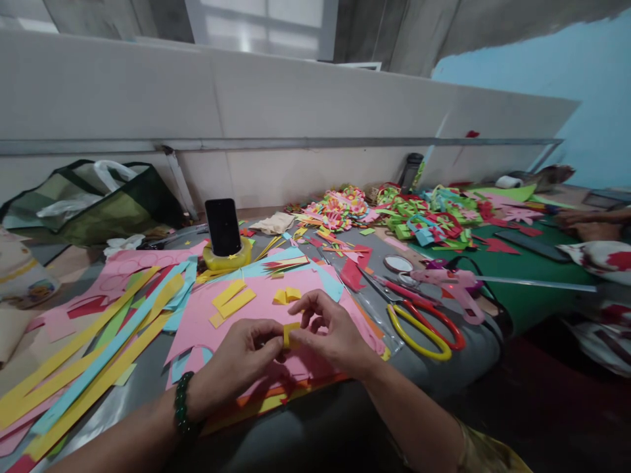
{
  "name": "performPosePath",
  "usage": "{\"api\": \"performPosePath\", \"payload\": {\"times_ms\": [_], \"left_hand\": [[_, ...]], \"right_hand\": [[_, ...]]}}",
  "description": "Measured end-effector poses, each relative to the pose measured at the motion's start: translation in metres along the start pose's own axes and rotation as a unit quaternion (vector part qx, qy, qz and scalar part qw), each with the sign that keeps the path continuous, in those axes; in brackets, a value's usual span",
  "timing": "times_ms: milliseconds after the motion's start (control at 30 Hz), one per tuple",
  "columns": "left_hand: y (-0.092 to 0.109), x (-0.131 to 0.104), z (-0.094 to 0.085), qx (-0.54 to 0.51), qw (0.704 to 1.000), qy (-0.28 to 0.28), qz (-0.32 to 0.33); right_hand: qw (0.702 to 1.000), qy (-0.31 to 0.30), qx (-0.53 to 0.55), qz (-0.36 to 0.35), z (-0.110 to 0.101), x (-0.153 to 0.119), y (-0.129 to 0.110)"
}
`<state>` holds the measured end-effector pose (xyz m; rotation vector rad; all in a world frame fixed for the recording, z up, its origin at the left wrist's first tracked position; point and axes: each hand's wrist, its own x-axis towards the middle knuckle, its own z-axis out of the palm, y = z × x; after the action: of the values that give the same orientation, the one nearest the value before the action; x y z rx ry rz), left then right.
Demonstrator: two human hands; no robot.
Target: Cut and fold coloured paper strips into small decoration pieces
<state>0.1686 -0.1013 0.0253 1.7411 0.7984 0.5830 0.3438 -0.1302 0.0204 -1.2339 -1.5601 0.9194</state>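
Observation:
A small yellow strip (292, 334), bent into a loop, is pinched between my two hands above the pink sheets (197, 328). My left hand (244, 351) grips its left side with thumb and forefinger. On its right side, the thumb and fingers of my right hand (335, 332) press it. Just beyond my fingers lies a folded yellow piece (286, 295). To the left of that, flat yellow strips (234, 301) rest on the pink sheet. Whether the strip is paper or foam I cannot tell.
Scissors with yellow and red handles (419, 335) and a pink glue gun (453, 286) lie to the right. A phone (223, 226) stands in a yellow holder (227, 256). Long coloured strips (113, 348) spread at left. Colourful cutout piles (428, 217) sit behind. A co-worker's hand (599, 226) shows far right.

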Motion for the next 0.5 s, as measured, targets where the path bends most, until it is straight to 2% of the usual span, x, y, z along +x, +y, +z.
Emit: {"api": "performPosePath", "payload": {"times_ms": [100, 233, 433, 500], "left_hand": [[0.0001, -0.0008, 0.0012, -0.002, 1.000, -0.005, -0.006], [0.0004, -0.0004, 0.0013, -0.031, 0.999, -0.001, -0.030], [-0.0011, 0.0019, 0.0014, 0.048, 0.997, 0.059, 0.021], [0.0013, 0.0014, -0.0002, 0.046, 0.997, 0.064, 0.020]], "right_hand": [[0.999, -0.025, 0.033, -0.015, 0.0009, -0.0009, -0.0016], [0.999, -0.020, 0.043, -0.015, 0.0024, -0.0027, -0.0015], [0.999, -0.020, 0.015, -0.032, 0.0029, -0.0006, 0.0019], [0.998, -0.055, -0.023, -0.036, 0.0017, 0.0009, -0.0004]]}}
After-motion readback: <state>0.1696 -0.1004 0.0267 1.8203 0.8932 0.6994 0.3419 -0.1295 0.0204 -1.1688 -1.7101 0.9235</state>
